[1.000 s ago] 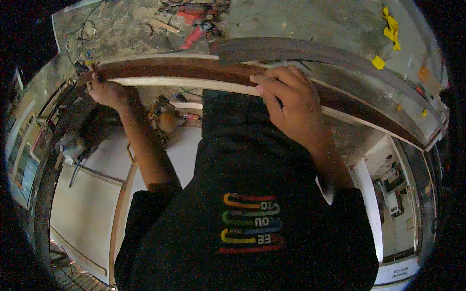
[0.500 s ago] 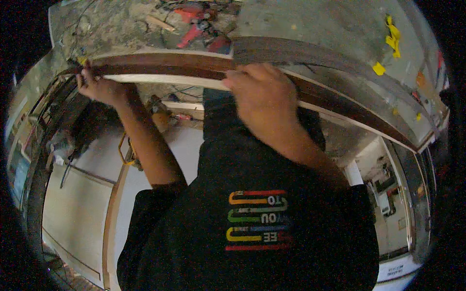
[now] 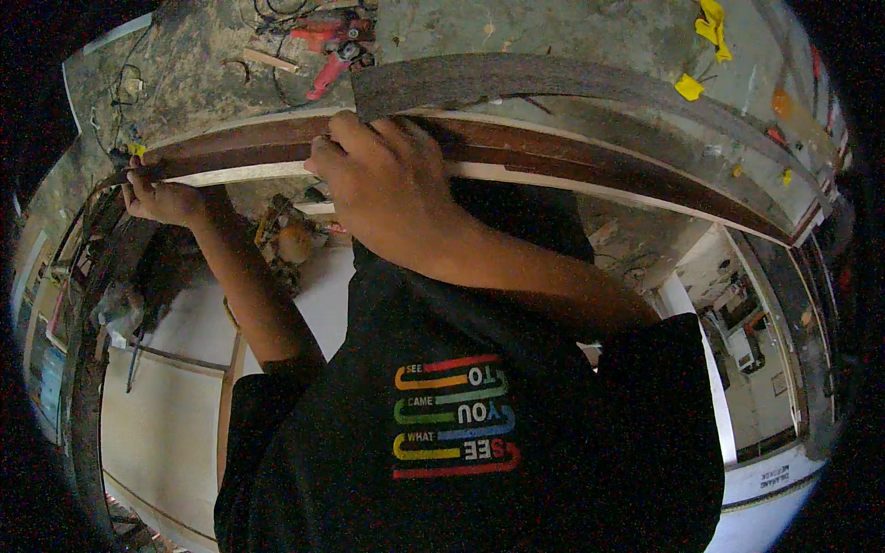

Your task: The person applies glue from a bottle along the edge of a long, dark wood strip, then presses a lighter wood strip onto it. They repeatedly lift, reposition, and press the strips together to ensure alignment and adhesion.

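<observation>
Right hand [image 3: 383, 177] lies across the brown board [image 3: 590, 164], left of its middle.

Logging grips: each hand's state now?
Left hand: closed, holding the brown board by its left end.
Right hand: curled over the board; grip can't be told.

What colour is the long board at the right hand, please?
The long board is reddish brown with pale edges, in head view.
</observation>
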The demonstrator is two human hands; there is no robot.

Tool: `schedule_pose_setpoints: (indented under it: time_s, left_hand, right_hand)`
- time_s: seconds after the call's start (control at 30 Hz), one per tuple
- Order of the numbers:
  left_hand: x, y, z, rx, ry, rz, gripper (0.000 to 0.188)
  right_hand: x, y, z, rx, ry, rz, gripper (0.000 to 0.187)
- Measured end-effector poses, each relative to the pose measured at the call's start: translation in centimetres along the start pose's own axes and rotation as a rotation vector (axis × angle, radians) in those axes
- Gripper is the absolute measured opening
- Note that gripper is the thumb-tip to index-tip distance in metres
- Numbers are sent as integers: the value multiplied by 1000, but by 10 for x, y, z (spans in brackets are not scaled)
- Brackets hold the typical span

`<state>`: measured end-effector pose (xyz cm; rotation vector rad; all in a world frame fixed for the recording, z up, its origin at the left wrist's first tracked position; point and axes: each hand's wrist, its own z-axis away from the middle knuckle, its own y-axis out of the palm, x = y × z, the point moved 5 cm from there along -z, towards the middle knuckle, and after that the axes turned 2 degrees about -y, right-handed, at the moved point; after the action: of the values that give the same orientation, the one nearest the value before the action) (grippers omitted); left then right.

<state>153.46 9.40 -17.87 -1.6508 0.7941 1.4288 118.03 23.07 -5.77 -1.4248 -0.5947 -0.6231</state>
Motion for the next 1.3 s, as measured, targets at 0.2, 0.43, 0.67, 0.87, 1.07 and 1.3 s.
schedule_pose_setpoints:
  time_s: [0.2, 0.43, 0.67, 0.87, 1.07, 1.3]
  left_hand:
    - [-25, 28, 22, -80, -79, 119, 36]
    - [-53, 54, 48, -70, -46, 179, 37]
    - [-72, 65, 55, -172, -109, 293, 32]
    - [-74, 49, 38, -69, 84, 0, 33]
    - [-35, 27, 17, 28, 38, -63, 33]
    - [-74, 14, 11, 297, 941, -1264, 37]
  right_hand:
    - [5, 8, -14, 33, -5, -34, 15]
    - [3, 4, -24, 16, -47, -147, 13]
    - [14, 4, -34, 40, -75, -149, 16]
    - [14, 9, -31, -15, -132, -103, 15]
    - [3, 8, -34, -65, -129, -145, 12]
    - [21, 19, -23, -146, -167, -74, 12]
